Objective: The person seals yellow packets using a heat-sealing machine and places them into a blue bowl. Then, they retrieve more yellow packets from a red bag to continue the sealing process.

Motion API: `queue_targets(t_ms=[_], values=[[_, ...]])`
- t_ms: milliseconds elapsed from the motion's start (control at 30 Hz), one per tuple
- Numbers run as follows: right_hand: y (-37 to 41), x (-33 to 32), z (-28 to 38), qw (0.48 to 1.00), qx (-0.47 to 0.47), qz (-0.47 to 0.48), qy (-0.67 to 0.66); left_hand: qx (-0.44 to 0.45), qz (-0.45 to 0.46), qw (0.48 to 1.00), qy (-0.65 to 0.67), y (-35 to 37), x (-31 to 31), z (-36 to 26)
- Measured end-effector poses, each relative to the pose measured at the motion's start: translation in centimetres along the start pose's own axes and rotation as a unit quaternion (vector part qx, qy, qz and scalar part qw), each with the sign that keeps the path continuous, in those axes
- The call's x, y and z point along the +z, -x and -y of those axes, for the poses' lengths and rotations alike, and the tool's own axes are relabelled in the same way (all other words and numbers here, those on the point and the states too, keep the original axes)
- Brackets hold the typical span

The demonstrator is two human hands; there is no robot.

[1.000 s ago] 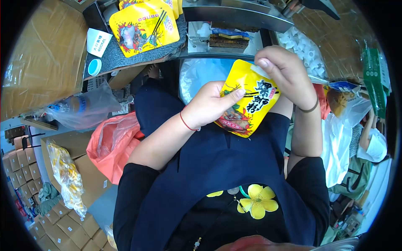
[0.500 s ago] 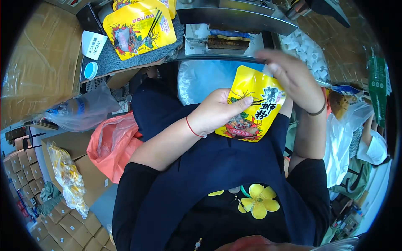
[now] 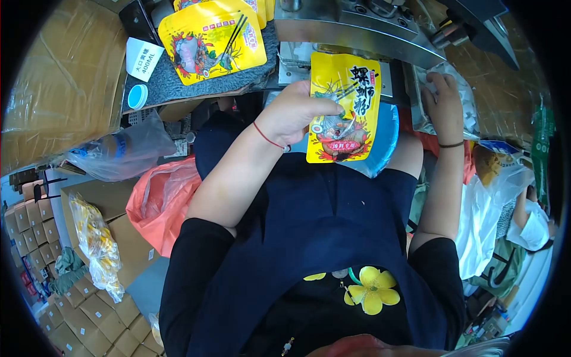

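Note:
My left hand [image 3: 292,116] is closed on a yellow printed pouch [image 3: 351,134], thumb on its front and the other fingers behind. The pouch is nearly upright in front of a metal machine [image 3: 363,27], its top edge overlapping the machine's lower part. To the right, my right hand [image 3: 443,104] reaches into a bin [image 3: 421,122] lined with clear plastic, its fingers apart and slightly bent. The hand hides most of what lies in the bin, and I see nothing held in its fingers.
Yellow pouches [image 3: 214,44] lie on a grey cloth-covered shelf [image 3: 250,77] at the upper left, by a labelled white card [image 3: 143,59] and a blue-white cap [image 3: 138,96]. A blue plastic-lined container [image 3: 383,143] sits below the pouch. A red bag [image 3: 163,202] and cartons [image 3: 98,315] stand left.
My left hand has raised the pouch towards the machine and turned it more upright. My right hand has left the pouch's top corner and moved right, into the bin.

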State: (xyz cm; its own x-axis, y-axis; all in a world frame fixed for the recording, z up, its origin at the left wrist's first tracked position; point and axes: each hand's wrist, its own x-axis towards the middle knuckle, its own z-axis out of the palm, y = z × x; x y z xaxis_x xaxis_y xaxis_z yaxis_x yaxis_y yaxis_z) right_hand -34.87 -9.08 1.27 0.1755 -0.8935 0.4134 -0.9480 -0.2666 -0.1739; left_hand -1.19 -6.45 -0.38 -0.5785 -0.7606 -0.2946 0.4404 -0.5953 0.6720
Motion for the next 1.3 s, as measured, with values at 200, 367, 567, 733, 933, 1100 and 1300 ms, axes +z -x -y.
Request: queue_targets(t_ms=[200,367,567,733,933,1100,1300], values=[[0.7,-0.2,-0.1,0.991,-0.027,-0.128,0.006,0.155,-0.165,0.942,-0.246,0.6,-1.1,-0.1],[2.5,-1.5,-0.8,0.948,0.104,-0.172,-0.245,0.356,-0.325,0.417,-0.771,3.9,-8.3,-4.3],[3.1,-4.0,6.2,0.962,0.038,-0.120,-0.240,0.288,-0.272,0.596,-0.698,7.7,-8.1,-2.5],[1.9,-3.4,11.3,0.928,-0.164,0.113,-0.314,0.138,-0.202,0.888,-0.390,7.7,-1.5,-0.8],[-0.5,-4.1,14.8,0.893,-0.042,0.027,-0.448,0.133,-0.069,0.889,-0.432,5.7,2.7,1.5],[-1.2,-5.2,11.3,0.939,-0.191,0.081,-0.272,0.064,0.045,0.973,-0.219,4.8,3.2,4.2],[-0.8,-5.0,5.4,0.994,-0.081,0.043,-0.050,-0.033,0.044,0.994,-0.094,4.0,3.4,4.9]])
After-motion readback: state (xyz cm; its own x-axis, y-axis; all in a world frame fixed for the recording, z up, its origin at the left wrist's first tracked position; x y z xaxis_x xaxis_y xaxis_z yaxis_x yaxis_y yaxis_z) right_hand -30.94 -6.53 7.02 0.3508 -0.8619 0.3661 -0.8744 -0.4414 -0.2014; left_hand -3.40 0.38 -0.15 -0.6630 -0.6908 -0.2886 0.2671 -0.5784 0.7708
